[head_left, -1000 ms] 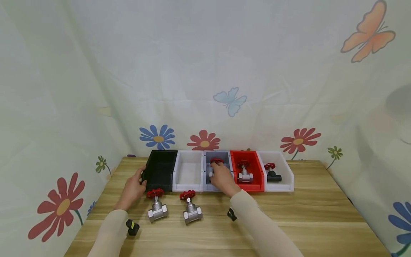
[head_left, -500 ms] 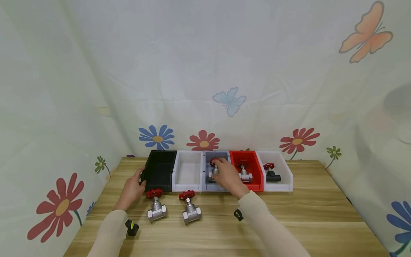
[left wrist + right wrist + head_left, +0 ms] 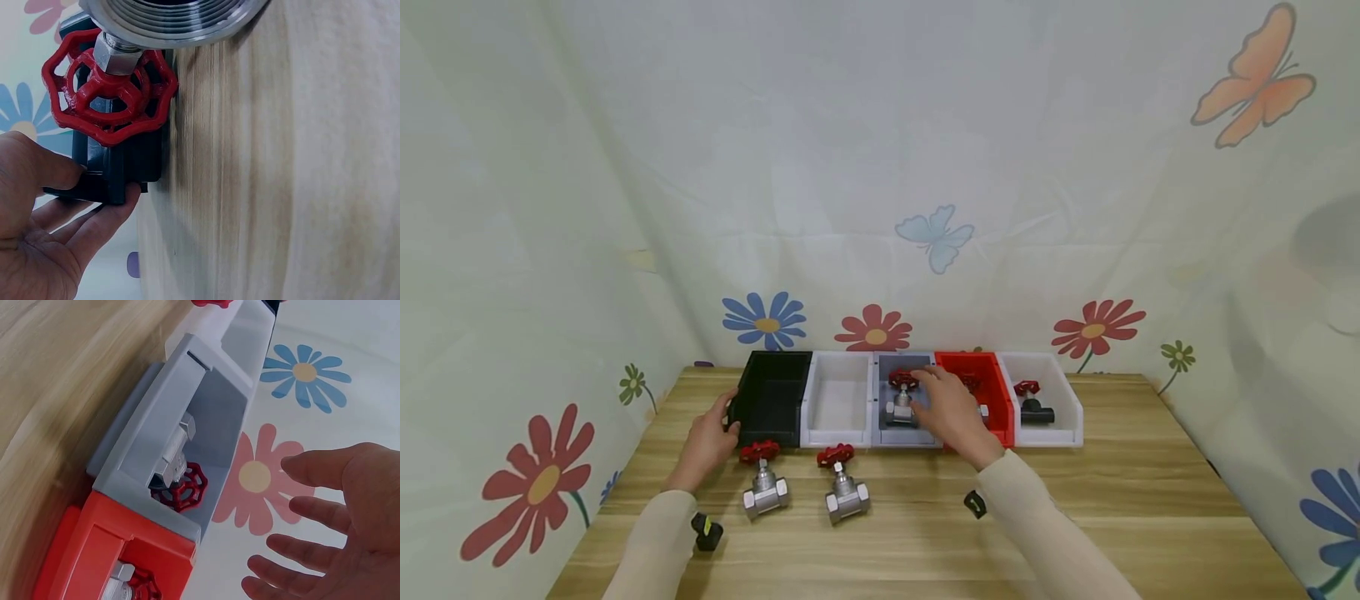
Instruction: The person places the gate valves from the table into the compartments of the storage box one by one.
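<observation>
Right hand point(image 3: 955, 410) has shifted right, off the metal handwheel valve point(image 3: 901, 410) in the gray bin point(image 3: 906, 437); valve sits inside, released. Right fingers extended and apart, holding nothing, over the gray/red bin area. Left hand point(image 3: 706, 440) unmoved, pinching the black bin point(image 3: 775, 402) at its outer edge, thumb above, fingers below. Two more metal valves, left one point(image 3: 765, 490) and right one point(image 3: 847, 496), on wood table point(image 3: 910, 554) in front of bins. Red bin point(image 3: 165, 547) holds another valve point(image 3: 119, 586); right-end white bin point(image 3: 1063, 396) holds a black-bodied valve point(image 3: 1037, 412).
</observation>
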Demonstrator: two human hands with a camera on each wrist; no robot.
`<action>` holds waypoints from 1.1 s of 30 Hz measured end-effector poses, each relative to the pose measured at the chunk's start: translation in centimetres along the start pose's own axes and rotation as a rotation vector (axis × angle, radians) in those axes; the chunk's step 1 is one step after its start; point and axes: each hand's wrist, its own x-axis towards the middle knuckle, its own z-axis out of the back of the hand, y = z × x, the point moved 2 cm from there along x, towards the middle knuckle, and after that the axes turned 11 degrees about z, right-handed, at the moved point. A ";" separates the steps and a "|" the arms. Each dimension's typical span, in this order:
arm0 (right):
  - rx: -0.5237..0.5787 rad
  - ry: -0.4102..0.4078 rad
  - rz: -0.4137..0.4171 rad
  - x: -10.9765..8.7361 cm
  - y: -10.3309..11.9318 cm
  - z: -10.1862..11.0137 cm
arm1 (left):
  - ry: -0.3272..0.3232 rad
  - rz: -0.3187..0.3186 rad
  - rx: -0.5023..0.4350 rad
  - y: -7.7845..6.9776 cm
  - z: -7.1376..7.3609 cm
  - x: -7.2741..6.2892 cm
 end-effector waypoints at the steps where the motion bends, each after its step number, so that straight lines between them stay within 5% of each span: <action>1: -0.004 -0.003 0.006 -0.1 -0.1 0.1 | 0.002 0.003 0.000 0.0 0.0 0.0; 33: -0.071 -0.085 0.006 -3.7 -5.5 4.4 | -0.003 0.008 -0.010 0.1 -0.1 0.0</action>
